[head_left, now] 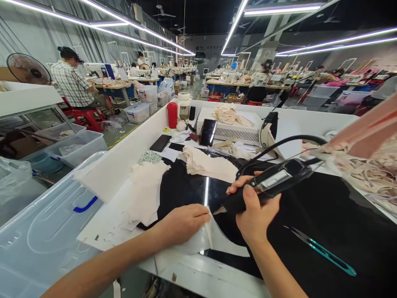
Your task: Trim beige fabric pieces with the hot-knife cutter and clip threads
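Left hand (182,223) flat, fingers spread, pinning a pale fabric piece (214,238) at the near edge of the black surface (325,215). Right hand (254,211) fingers wrapped around a corded black cutting tool (269,182), tip at the fabric. Teal snips (322,250) toward the right. Folded cream pieces (204,163) farther back.

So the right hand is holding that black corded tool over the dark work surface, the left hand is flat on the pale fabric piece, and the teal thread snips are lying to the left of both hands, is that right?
Not quite. The head view shows the teal thread snips lying to the right of both hands, on the dark work surface. The rest holds: the right hand grips the black corded tool, and the left hand lies flat on the pale fabric piece.
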Motion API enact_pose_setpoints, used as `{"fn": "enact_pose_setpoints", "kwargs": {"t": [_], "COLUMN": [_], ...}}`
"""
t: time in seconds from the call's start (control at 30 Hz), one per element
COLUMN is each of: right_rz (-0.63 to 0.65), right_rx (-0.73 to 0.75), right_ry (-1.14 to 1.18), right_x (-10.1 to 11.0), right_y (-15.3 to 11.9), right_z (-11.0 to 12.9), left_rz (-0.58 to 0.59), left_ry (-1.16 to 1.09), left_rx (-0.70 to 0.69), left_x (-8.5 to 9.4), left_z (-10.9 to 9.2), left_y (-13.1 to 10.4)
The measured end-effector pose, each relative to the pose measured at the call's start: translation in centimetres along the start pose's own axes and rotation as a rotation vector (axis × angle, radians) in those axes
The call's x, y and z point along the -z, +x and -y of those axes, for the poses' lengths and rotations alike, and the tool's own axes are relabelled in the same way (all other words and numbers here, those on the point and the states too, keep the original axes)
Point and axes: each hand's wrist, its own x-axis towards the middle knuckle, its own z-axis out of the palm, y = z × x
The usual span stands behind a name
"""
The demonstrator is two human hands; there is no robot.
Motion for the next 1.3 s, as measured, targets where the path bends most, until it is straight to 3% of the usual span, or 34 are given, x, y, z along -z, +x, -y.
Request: {"fn": "enact_pose_setpoints", "kwargs": {"t": [0.33,1.3], "right_rz": [0.025,0.026], "right_rx": [0.005,0.042], "right_ry": [0.008,0.012], "right_x": [-0.3,0.4], "right_y": [-0.2,-1.3], "right_z": [-1.2,-1.0], "left_rz": [-0.054,0.016], "left_ry": [0.011,-0.01], "left_rx": [-0.008,0.018], "left_x": [-0.3,0.2], "left_z": [0.1,0.2], "left_y": [-0.1,-0.4]}}
